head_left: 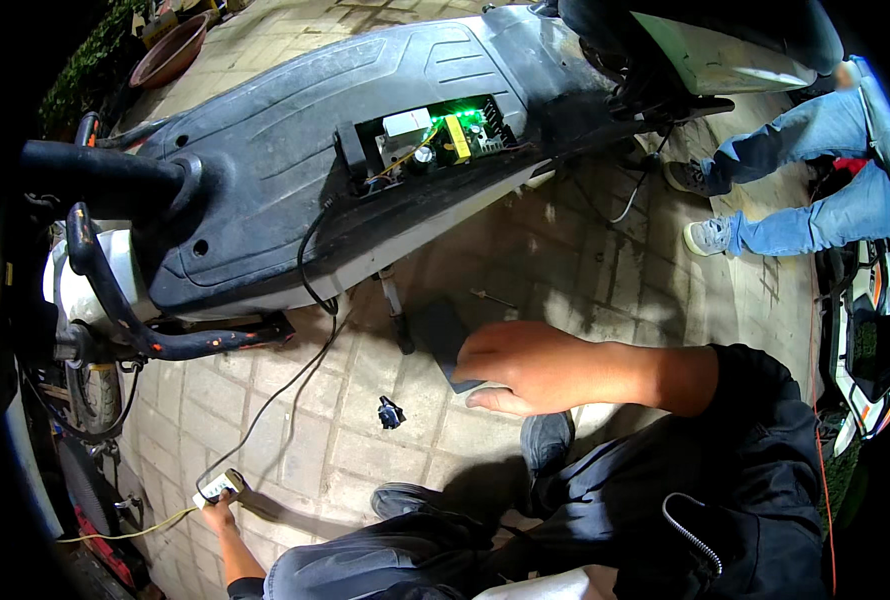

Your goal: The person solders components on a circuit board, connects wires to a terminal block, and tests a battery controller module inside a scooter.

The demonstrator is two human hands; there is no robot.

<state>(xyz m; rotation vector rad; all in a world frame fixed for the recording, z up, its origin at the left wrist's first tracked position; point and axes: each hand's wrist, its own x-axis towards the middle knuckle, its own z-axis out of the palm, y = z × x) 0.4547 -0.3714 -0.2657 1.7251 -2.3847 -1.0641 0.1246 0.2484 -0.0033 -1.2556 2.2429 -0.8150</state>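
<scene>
At the lower left, my left hand (220, 513) is closed round the near end of a small pale power strip (221, 487). A black cord runs from the strip up to the scooter, and a yellowish cable leaves it to the left. My right hand (530, 365) reaches in from the right, thumb and fingers apart, over the end of a dark flat panel (439, 330). Whether it touches the panel is hidden. Beyond it, in the scooter's dark footboard (295, 130), sits an uncovered circuit board (455, 138) with glowing green lights, a yellow transformer and wires.
On the paving lie a small black part (391, 413) and a thin screwdriver-like tool (492, 298). The scooter's stand (395, 312) reaches the ground nearby. Another person's legs in jeans (805, 220) stand at the right. A red cable (821, 470) runs down the right side.
</scene>
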